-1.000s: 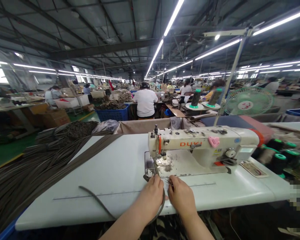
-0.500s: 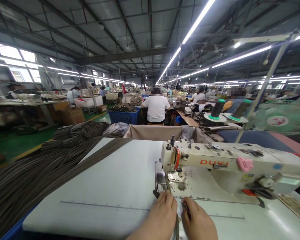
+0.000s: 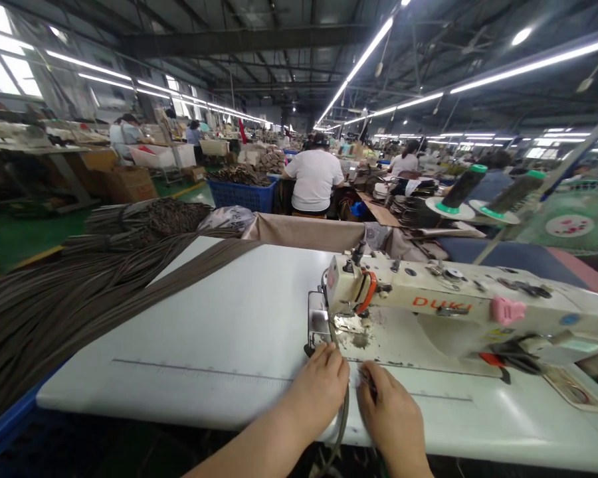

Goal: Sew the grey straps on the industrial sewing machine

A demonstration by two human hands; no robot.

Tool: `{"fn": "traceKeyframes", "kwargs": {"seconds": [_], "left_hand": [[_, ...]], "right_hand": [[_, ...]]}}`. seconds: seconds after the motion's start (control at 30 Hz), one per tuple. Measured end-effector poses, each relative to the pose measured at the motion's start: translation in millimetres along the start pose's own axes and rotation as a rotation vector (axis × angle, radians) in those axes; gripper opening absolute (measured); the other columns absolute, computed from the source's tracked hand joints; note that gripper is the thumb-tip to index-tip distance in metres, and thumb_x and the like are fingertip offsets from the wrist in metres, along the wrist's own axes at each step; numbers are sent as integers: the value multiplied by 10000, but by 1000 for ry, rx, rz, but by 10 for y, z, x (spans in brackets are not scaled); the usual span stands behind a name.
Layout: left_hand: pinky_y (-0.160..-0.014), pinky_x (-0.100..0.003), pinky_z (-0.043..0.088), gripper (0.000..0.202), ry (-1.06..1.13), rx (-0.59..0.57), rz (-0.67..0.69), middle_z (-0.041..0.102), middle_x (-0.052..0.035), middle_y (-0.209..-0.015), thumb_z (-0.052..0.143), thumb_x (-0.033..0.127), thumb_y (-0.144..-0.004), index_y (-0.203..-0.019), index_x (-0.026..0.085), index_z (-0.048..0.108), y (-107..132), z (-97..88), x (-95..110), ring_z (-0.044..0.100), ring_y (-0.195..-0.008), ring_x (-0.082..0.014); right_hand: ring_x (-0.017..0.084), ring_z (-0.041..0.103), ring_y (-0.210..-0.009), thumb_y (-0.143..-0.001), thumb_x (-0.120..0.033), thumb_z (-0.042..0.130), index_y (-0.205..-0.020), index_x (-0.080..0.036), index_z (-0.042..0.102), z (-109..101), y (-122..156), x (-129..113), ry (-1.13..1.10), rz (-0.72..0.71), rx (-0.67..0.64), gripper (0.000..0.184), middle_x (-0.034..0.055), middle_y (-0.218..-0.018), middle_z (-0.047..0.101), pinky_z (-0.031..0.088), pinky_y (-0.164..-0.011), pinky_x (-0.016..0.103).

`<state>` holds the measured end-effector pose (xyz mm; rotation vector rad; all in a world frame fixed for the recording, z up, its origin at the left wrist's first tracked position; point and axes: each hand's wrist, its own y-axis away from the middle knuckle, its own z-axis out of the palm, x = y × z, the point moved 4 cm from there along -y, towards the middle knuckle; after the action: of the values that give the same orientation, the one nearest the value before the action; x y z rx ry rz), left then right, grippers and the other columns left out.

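L hand (image 3: 323, 385), fingers closed, presses brown strip (image 3: 345, 411) to table (image 3: 204, 318) before DUKI sewing mach. (image 3: 403, 289), appar. to keep it straight; R hand (image 3: 393, 411) curled round metal tool (image 3: 367, 378), poss. snips, prob. for quick reach.

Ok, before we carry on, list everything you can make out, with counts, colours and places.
Table: one, white, foreground
Ruler marking: one, dark, along the table's near part
Sewing machine: one, cream, table's right side
Single strip: one, grey-brown, from the machine past the near edge
Strip pile: many strips, grey-brown, left
Thread cones: two, dark with green ends, beyond the machine
Fan: one, green, far right
Crate: one, blue, beyond the table
Co-workers: several, white or blue tops, background
Ceiling lights: several, white, overhead
Left hand: one, bare, on the single strip
Right hand: one, bare, holding a small tool, partly hidden
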<state>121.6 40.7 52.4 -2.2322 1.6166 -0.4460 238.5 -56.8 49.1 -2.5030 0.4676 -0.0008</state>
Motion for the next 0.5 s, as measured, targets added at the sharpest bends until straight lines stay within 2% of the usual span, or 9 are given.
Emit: {"fn": "traceKeyframes", "kwargs": {"seconds": [0.17,0.5], "left_hand": [[-1162,-395,445,241,-2,26,4,656,-146,-1168,505,105,-962,-1174,83,618,-6,-8,-1,638,-1205,-278],[-1175,-408,414,193,61,31,-17,642,-130,-1137,520,171,-1002,-1146,97,623,1,-24,-37,619,-1228,-283]], "right_hand": [[216,733,-752,-947,-253,468,-1103,-205,645,17,14,20,17,-29,8,241,51,-935,776,520,-661,303],[214,726,-743,-970,-285,452,-1090,-200,663,17,-12,19,32,-9,-27,256,52,-938,776,498,-640,299]]}}
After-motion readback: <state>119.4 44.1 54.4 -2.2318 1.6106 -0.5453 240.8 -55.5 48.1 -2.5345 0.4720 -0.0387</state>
